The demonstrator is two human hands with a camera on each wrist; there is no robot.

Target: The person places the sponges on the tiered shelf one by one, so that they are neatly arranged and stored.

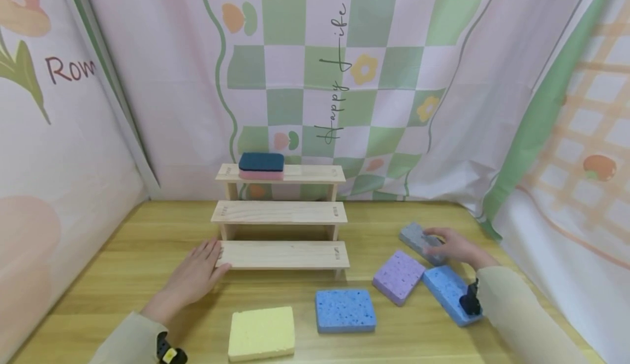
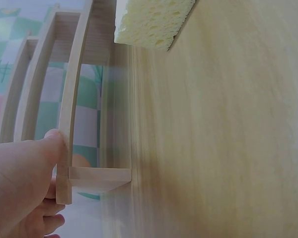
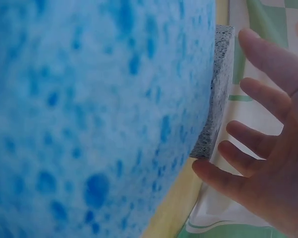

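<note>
My left hand [image 1: 197, 271] holds the left end of the bottom step of a three-tier wooden stand [image 1: 283, 256], the thumb along its front edge in the left wrist view. At the right, my right hand [image 1: 455, 246] reaches over a grey sponge [image 1: 413, 234] lying on the table. Its fingers [image 3: 260, 91] are spread and slightly bent around that sponge in the right wrist view. A blue sponge [image 3: 89, 99] fills much of that view, close below the wrist.
On the top step sits a pink sponge with a dark blue scouring face [image 1: 261, 163]. A purple sponge [image 1: 398, 277], a second blue sponge [image 1: 345, 310] and a yellow sponge [image 1: 261, 332] lie on the wooden table [image 1: 147, 233]. Printed curtains [image 1: 177, 107] surround the table's back and sides.
</note>
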